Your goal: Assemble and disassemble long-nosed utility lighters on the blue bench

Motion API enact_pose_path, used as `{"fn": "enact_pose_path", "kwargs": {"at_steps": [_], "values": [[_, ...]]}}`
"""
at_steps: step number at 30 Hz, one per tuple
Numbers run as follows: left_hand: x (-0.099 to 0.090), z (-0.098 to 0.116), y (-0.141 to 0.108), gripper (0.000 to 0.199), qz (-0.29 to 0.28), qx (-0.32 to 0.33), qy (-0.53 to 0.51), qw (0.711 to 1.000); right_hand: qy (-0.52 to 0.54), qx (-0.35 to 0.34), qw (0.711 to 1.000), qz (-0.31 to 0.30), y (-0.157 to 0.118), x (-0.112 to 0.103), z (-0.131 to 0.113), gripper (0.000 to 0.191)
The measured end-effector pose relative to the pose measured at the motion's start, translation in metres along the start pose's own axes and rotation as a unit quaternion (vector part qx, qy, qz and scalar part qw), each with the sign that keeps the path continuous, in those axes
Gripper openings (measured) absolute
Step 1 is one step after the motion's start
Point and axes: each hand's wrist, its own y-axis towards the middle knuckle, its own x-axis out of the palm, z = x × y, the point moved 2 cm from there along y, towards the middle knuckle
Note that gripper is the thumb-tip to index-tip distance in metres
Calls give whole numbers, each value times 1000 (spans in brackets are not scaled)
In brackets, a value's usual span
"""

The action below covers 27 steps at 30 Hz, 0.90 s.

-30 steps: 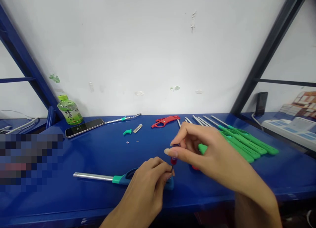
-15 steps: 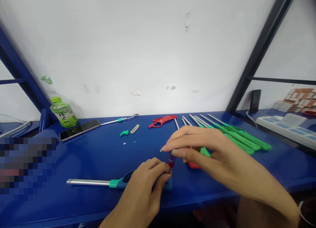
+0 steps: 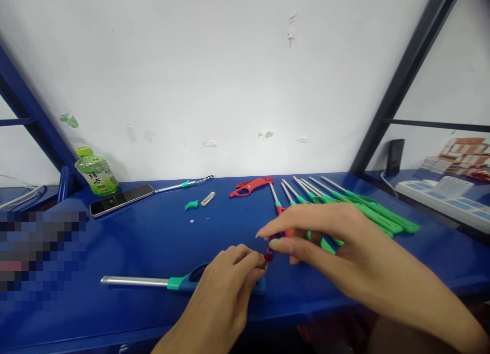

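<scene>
My left hand [image 3: 225, 287] is closed around the handle of a blue lighter [image 3: 187, 282], which lies near the table's front edge with its metal tube pointing left. My right hand [image 3: 329, 241] pinches a small red and purple screwdriver [image 3: 270, 248] between thumb and fingers. The screwdriver is tilted, its lower end at my left fingertips; its tip is hidden there. Beyond my hands lie a teal trigger piece [image 3: 192, 205], a clear plastic part [image 3: 208, 198], a tiny pin [image 3: 207, 219] and a red lighter shell [image 3: 250, 187].
Several green lighters [image 3: 375, 211] lie at the right, partly behind my right hand. At the back left are a green-capped bottle [image 3: 96, 172], a phone [image 3: 122, 200] and a thin metal tube assembly [image 3: 176, 186]. A white wall [image 3: 229, 78] rises behind the blue table [image 3: 145, 241].
My right hand has shifted slightly right, and the screwdriver now leans more to the right. My left hand stays on the blue lighter. The view has moved slightly.
</scene>
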Motion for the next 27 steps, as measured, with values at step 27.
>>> {"fn": "enact_pose_path", "kwargs": {"at_steps": [27], "values": [[-2,0,3,26,26,10,-38,999,-48,-5,998,50,7,7,5,16]]}}
